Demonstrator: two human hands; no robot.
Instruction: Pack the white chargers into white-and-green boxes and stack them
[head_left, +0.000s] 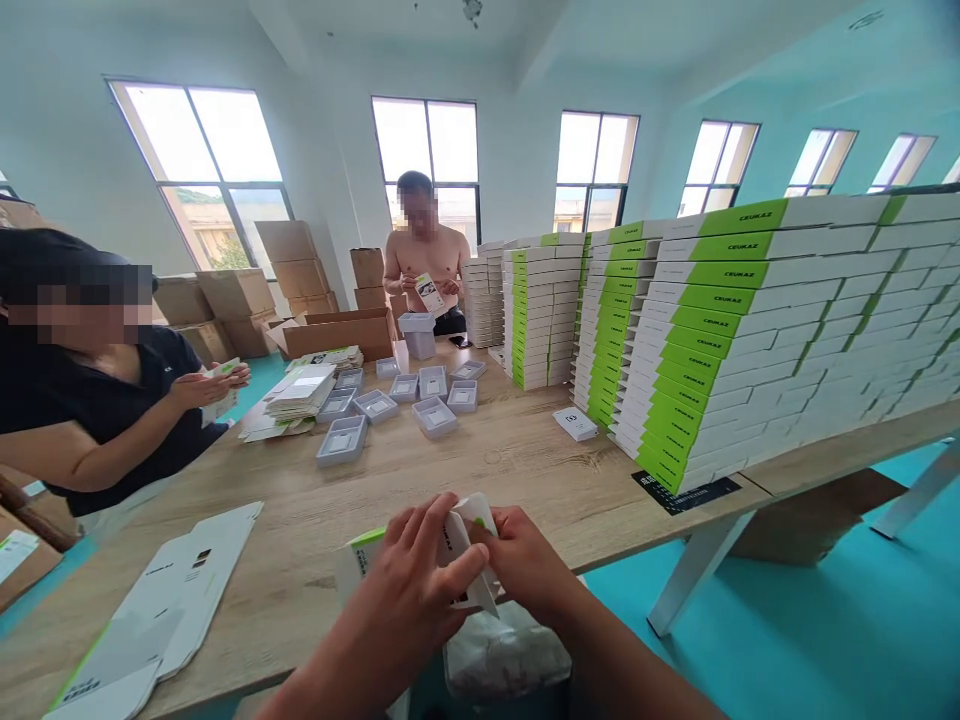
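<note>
A: What do the hands have?

B: The left hand (397, 600) and the right hand (521, 565) both pinch a folded white card (465, 550) with dark print on it, its tip poking up between them.

A: Are the fingers apart or together?

B: Together: the left fingers (431, 530) wrap over the near face, and the right fingers (495, 535) press in from the other side, both clamped on the card.

A: What's close to the fingers?

B: A white box with a green edge (366, 560) sits just left of them, and a plastic bag (506, 655) lies just below. Flat white carton blanks (150, 610) rest on the desk (480, 470) farther left.

A: And beyond the fingers?

B: Grey trays (341, 440) spread across the desk straight ahead, tall stacks of white-and-green boxes (720, 330) rise ahead to the right, a person across the desk (424, 270) holds a card, and another person (97, 390) at the left holds one too
</note>
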